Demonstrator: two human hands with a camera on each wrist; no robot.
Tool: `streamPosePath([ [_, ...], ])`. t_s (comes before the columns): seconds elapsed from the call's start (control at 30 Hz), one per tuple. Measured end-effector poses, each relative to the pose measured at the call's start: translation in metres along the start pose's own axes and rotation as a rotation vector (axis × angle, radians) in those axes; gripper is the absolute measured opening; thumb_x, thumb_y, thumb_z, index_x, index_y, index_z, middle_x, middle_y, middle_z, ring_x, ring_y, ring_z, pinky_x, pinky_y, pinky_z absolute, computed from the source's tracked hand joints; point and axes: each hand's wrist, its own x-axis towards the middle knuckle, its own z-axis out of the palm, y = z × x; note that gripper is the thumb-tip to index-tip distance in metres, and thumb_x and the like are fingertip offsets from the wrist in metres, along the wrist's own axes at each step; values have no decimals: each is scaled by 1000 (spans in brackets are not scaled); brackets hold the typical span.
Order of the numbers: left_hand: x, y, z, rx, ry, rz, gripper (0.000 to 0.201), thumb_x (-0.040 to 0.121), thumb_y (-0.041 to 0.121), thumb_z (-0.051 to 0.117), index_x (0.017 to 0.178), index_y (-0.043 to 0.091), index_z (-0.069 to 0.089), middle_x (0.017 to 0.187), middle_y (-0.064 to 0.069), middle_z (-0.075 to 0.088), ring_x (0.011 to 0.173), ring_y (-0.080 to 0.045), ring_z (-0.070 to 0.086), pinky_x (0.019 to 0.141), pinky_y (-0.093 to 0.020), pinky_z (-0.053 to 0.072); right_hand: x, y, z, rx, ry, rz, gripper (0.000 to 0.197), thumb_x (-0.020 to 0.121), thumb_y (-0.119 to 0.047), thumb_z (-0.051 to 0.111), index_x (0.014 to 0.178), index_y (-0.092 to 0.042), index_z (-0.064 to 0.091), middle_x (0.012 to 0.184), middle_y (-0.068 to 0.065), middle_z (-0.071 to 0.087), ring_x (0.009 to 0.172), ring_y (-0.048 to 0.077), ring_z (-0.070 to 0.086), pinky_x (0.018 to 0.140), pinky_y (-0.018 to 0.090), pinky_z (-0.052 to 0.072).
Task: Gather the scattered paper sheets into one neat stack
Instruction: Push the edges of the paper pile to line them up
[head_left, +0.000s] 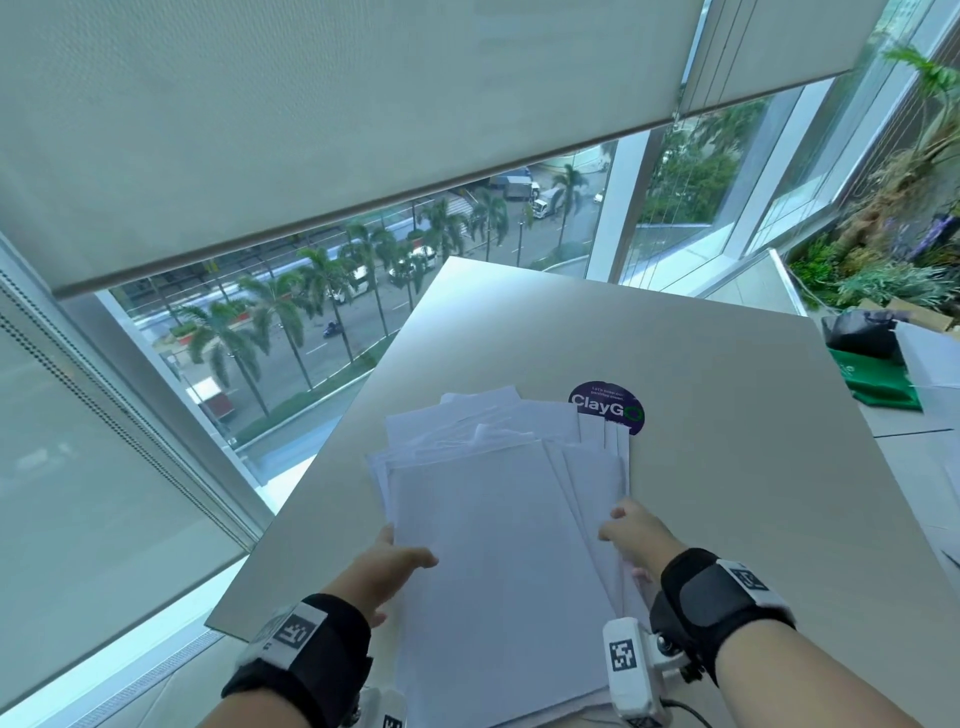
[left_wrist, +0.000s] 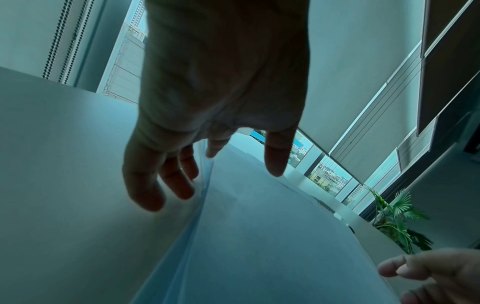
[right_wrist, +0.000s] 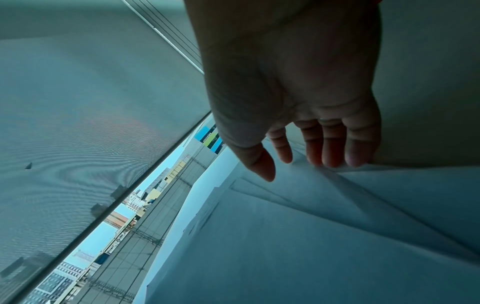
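Observation:
A loose pile of white paper sheets (head_left: 498, 519) lies on the beige table (head_left: 737, 467), fanned out at its far end and along its right side. My left hand (head_left: 389, 564) is at the pile's left edge, thumb lying on the top sheet, fingers straight beside the edge (left_wrist: 221, 156). At the right edge my right hand (head_left: 631, 535) has its straight fingers touching the fanned sheet edges (right_wrist: 298, 164). The sheets (right_wrist: 285, 236) overlap in steps there. Neither hand curls round the paper (left_wrist: 259, 236).
A round purple ClayGo sticker (head_left: 608, 408) shows on the table just beyond the pile. A green bag (head_left: 878, 379) and a black item (head_left: 857, 332) sit on the surface to the right. Windows with lowered blinds (head_left: 311, 130) surround the table's far and left sides.

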Motion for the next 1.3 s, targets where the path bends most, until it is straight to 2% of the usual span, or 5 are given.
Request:
streamPosePath([
  [0.13,-1,1,6,11,22,56,20,87,12,58,104,19,49,112,-3,50,88,-15,50,78,-26,40,-3,1,14,22,-141,48,23,84,-15,53,106,-10,47,88,7,50,70,19,47,59,26,41],
  [0.27,-1,4,6,59,106,141,91,56,29,67,143,24,37,140,-13,33,121,-28,49,99,-40,47,-1,-2,23,-12,-216,5,36,85,-19,57,118,-4,49,116,7,51,107,27,51,90,34,43],
  [0.63,6,3,13,112,72,152,74,78,19,65,144,5,33,139,-18,44,127,-30,46,101,-36,39,11,24,-4,-12,71,-3,13,92,-5,44,100,-15,45,102,8,50,92,17,47,82,27,45],
  [0.8,10,4,21,83,-33,85,43,67,21,63,106,10,48,73,-3,41,54,-14,36,51,-23,30,3,29,2,4,121,50,35,84,-4,50,118,4,48,117,22,58,107,36,58,94,41,47],
  [1.3,23,-7,15,-23,190,102,72,77,20,63,141,6,35,143,-13,39,113,-26,50,92,-36,44,1,26,-1,-33,24,-159,50,81,4,33,115,-21,59,111,7,63,97,29,59,82,32,52],
])
